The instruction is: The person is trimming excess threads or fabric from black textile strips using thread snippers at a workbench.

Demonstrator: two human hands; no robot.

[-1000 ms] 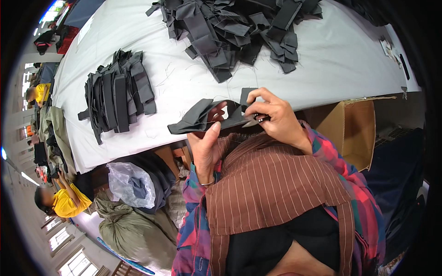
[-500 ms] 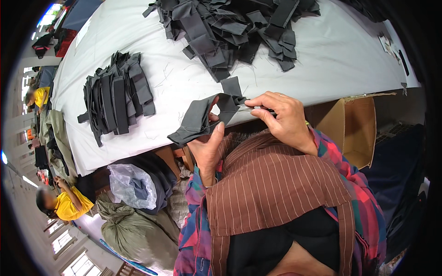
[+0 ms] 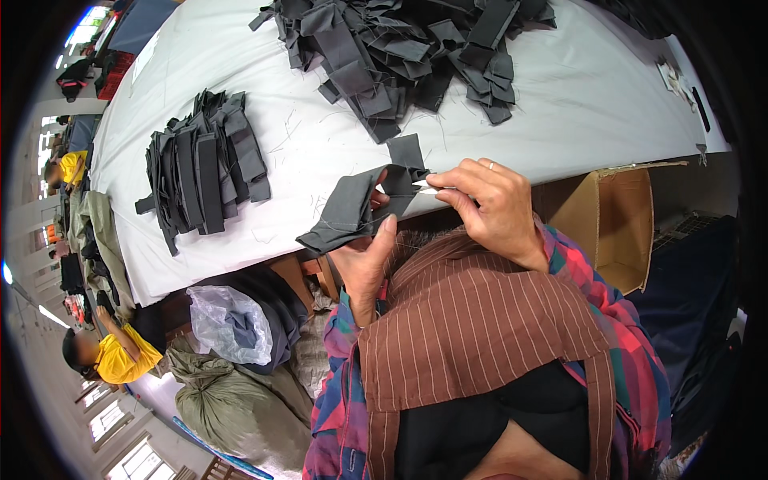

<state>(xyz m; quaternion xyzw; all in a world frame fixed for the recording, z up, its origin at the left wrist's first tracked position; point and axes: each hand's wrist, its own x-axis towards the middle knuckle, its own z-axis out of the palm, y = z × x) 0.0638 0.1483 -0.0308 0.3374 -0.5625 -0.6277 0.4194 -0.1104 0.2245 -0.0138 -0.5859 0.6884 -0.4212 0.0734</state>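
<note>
At the table's near edge, my left hand holds dark grey fabric strips, thumb on the near side and fingers in among the folds. My right hand is pinched around small metal thread snips, mostly hidden by the fingers. Their pointed tip meets the right end of the held strips, where loose threads show. One strip end sticks up beyond the hands, onto the white table covering.
A tangled heap of dark strips lies at the far side of the white table. Left, strips lie in a neater pile. Below are a cardboard box, a clear plastic bag and an olive sack. A person in yellow sits far left.
Both hands stay close together. The held strips and my left hand have shifted slightly right, and the fabric's lower left corner has drawn in a little.
</note>
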